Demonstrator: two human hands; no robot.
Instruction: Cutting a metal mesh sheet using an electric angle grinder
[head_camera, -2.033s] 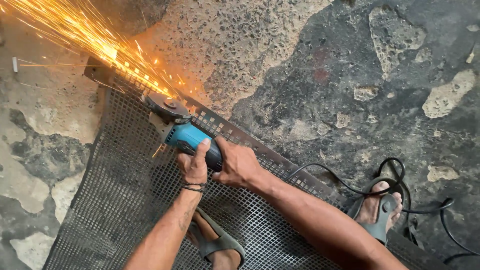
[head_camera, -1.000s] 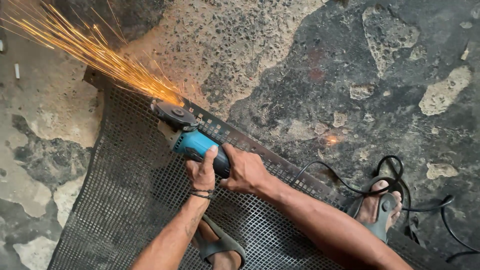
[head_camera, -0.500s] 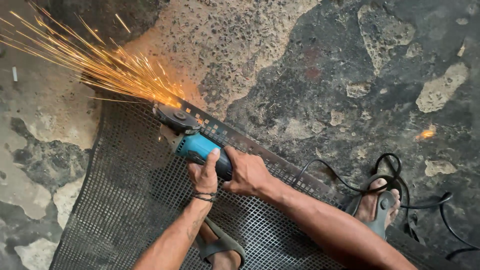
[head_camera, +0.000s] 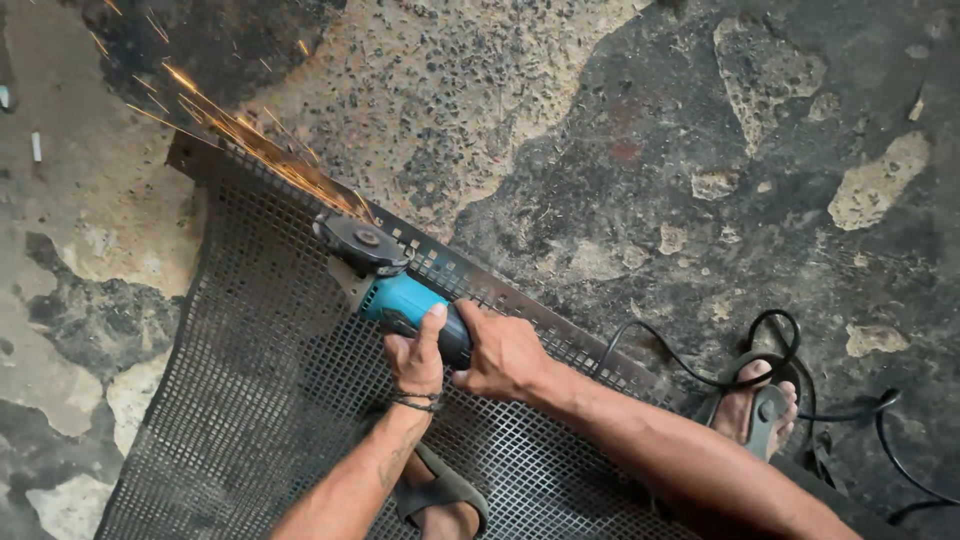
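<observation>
The sparks (head_camera: 240, 135) at ten o'clock have thinned to a short, sparse trail since half a second ago. Your grinder (head_camera: 385, 275) has slid further along the edge of the mesh sheet (head_camera: 250, 400) toward four o'clock, disc on the rim. Your left hand (head_camera: 418, 352) wraps the blue body; your right hand (head_camera: 505, 352), touching it, clasps the rear. The cable (head_camera: 700, 375) loops by your sandalled foot (head_camera: 755, 400) on the floor (head_camera: 700, 150).

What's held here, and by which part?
Both hands, left hand and right hand, grip the angle grinder by its blue body, behind the disc head.
</observation>
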